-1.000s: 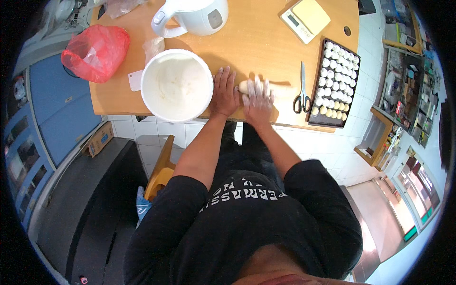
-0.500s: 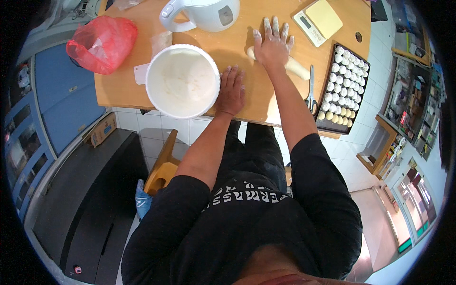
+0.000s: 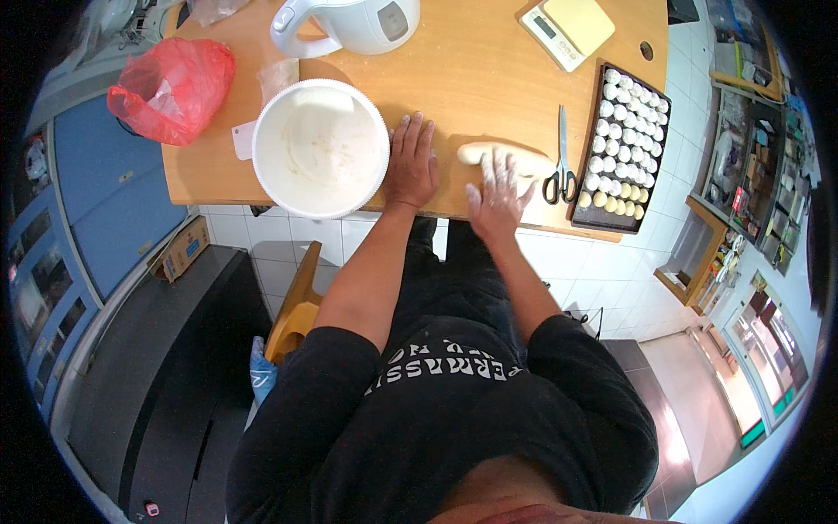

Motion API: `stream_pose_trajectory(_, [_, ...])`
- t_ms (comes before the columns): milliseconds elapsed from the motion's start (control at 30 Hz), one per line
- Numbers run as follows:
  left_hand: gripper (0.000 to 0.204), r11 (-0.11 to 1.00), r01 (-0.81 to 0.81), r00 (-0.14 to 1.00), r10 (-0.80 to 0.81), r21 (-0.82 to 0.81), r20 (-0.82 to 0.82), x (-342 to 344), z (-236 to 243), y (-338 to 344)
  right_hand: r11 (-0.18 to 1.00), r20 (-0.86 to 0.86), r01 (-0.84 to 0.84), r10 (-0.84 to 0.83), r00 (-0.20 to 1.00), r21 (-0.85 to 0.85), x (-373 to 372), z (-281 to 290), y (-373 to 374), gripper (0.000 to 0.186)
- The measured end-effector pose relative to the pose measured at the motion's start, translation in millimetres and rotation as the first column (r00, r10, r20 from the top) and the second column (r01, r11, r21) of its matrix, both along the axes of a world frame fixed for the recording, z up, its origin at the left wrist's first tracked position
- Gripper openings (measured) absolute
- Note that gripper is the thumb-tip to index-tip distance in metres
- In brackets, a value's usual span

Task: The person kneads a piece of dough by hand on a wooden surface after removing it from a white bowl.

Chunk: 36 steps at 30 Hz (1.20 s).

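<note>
1 dough roll (image 3: 476, 154) lies on the table (image 3: 428, 87), right of centre, its long axis running left to right, with the right end angled slightly toward the person. The right hand (image 3: 500, 194), its floury fingers straight and spread, rests over the roll's near side. The left hand (image 3: 411, 166) lies flat, fingers extended, beside 1 white bucket (image 3: 305, 162). Right of the roll are 1 pair of scissors (image 3: 563, 162) and 1 dark tray (image 3: 598, 217) with more than 30 balls (image 3: 614, 131), too small to count exactly. 1 scale (image 3: 576, 31) and 1 kettle (image 3: 371, 26) stand farther back. White lettering crosses the black shirt (image 3: 445, 419).
</note>
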<state>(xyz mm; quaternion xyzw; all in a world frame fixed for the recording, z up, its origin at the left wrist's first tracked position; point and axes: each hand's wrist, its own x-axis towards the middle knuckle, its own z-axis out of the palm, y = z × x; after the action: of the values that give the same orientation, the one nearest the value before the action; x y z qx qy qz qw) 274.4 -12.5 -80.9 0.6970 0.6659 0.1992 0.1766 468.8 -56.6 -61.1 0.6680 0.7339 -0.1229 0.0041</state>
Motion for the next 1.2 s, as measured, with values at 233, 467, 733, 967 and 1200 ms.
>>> stream_pose_trajectory(233, [0.057, 0.999, 0.031, 0.999, -0.032, -0.043, -0.029, 2, 2, 2, 0.972, -0.064, 0.118, -0.108, 0.992, 0.201, 17, -16, 201, 0.066])
stream_pose_trajectory(467, [0.059, 0.998, 0.034, 0.996, -0.039, -0.057, -0.076, 1, 0, -1, 0.984, -0.076, 0.012, 0.001, 0.997, 0.177, 8, -13, 142, 0.070])
stream_pose_trajectory(733, [0.061, 0.994, 0.040, 0.997, -0.046, -0.099, -0.057, 2, 8, 2, 1.000, -0.181, 0.011, -0.006, 0.983, 0.028, -12, -8, -2, 0.073])
stream_pose_trajectory(967, [0.059, 0.997, 0.035, 0.993, -0.043, -0.070, -0.114, 4, 6, -1, 0.933, -0.306, 0.168, -0.066, 0.950, 0.319, 22, 15, 12, 0.058])
stream_pose_trajectory(1200, [0.059, 0.999, 0.025, 0.990, -0.027, -0.020, -0.140, 5, -1, 4, 0.941, -0.133, 0.061, -0.017, 0.991, 0.332, 56, -15, 82, 0.057])
